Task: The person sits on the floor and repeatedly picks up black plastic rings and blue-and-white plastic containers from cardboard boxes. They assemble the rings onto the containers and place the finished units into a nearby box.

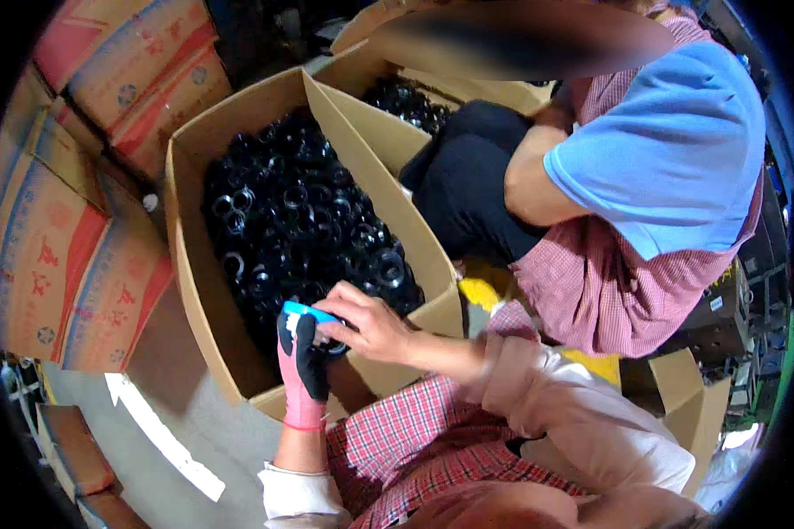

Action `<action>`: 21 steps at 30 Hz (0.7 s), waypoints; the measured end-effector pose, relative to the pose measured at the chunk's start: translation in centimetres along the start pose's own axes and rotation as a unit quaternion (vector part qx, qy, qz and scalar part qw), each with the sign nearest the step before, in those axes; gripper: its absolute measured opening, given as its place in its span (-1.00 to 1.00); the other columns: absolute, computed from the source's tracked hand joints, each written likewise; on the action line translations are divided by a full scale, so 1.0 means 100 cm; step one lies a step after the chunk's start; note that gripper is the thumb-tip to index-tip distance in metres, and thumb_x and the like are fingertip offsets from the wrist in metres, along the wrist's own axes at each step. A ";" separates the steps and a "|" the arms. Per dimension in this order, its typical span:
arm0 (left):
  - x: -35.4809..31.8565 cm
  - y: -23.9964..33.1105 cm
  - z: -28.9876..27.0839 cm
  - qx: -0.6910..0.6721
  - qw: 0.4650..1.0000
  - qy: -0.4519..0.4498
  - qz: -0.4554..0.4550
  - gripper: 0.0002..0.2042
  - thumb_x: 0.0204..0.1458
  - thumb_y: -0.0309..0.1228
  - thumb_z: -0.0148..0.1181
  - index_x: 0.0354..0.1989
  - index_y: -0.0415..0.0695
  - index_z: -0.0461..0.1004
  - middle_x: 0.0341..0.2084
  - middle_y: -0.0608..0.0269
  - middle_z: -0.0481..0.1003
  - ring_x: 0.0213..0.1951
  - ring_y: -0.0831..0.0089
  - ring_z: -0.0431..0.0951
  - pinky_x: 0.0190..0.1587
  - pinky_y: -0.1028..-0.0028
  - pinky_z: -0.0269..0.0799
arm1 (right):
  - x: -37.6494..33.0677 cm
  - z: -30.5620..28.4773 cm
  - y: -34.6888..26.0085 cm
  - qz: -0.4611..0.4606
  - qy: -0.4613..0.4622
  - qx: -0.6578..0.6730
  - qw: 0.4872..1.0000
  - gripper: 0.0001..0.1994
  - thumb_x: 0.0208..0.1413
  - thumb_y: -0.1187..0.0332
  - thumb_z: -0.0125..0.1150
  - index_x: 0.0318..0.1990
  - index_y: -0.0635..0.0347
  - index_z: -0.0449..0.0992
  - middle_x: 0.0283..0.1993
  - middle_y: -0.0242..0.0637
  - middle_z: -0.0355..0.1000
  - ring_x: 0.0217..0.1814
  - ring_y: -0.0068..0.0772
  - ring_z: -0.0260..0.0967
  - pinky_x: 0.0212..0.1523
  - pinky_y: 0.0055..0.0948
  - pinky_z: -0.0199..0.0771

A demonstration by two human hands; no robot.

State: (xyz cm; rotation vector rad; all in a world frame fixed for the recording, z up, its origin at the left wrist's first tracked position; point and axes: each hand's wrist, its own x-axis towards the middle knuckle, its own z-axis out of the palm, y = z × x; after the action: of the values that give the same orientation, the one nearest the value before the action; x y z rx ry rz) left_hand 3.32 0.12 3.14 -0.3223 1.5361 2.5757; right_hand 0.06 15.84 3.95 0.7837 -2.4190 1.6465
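Observation:
My left hand (303,366), in a pink glove with black fingers, is closed around a small object with a bright blue top edge (307,310) and a whitish part under it. My bare right hand (370,326) pinches the same blue-edged object from the right, its fingers bent over the near end. Its exact kind is hidden by the fingers. Both hands are above the near end of a large open cardboard box (205,339). The box holds a deep heap of shiny black ring-shaped parts (304,216).
Behind it, a second cardboard box (375,132) contains similar black parts. At right a co-worker in a blue sleeve (662,150) sits close by. Printed cartons (44,273) are stacked at left. A white arrow (163,441) marks the grey floor. An open carton (692,406) stands at lower right.

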 end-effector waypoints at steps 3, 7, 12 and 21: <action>-0.011 0.000 -0.006 -0.014 1.000 0.020 -0.013 -0.56 0.18 -0.25 0.16 0.16 -0.14 0.25 -0.19 0.30 0.39 -0.20 0.54 0.42 -0.18 0.48 0.43 | -0.009 0.009 -0.004 0.005 -0.013 0.027 1.000 -0.72 0.19 0.29 0.18 -0.02 0.25 0.50 -0.23 -0.16 0.33 -0.19 -0.18 0.41 -0.19 -0.34 0.46; 0.001 -0.007 -0.005 0.058 0.998 0.019 0.022 -0.55 0.19 -0.22 0.14 0.16 -0.17 0.24 -0.13 0.27 0.36 -0.13 0.52 0.39 -0.10 0.50 0.40 | -0.006 0.002 0.006 -0.004 -0.005 0.002 1.000 -0.67 0.17 0.24 0.22 0.01 0.23 0.49 -0.22 -0.18 0.34 -0.17 -0.19 0.41 -0.17 -0.33 0.45; 0.009 -0.006 -0.008 0.083 0.995 0.017 0.046 -0.59 0.19 -0.14 0.08 0.06 -0.16 0.26 -0.20 0.26 0.37 -0.19 0.46 0.42 -0.17 0.47 0.42 | 0.000 0.006 0.001 0.010 -0.006 0.009 1.000 -0.60 0.11 0.14 0.29 0.00 0.20 0.51 -0.24 -0.20 0.37 -0.21 -0.21 0.42 -0.20 -0.34 0.45; -0.001 0.003 0.003 0.031 0.999 0.009 0.004 -0.65 0.20 -0.12 0.07 -0.06 -0.16 0.36 -0.27 0.29 0.40 -0.24 0.50 0.45 -0.22 0.48 0.43 | -0.005 0.006 0.001 0.004 0.001 -0.002 1.000 -0.69 0.20 0.15 0.17 -0.04 0.15 0.54 -0.29 -0.18 0.33 -0.31 -0.11 0.43 -0.31 -0.25 0.46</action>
State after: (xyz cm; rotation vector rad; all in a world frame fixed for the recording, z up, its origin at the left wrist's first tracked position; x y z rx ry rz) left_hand 3.32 0.30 3.53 -0.3330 1.6224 2.5324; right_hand 0.51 15.50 3.45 0.7708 -2.4260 1.6456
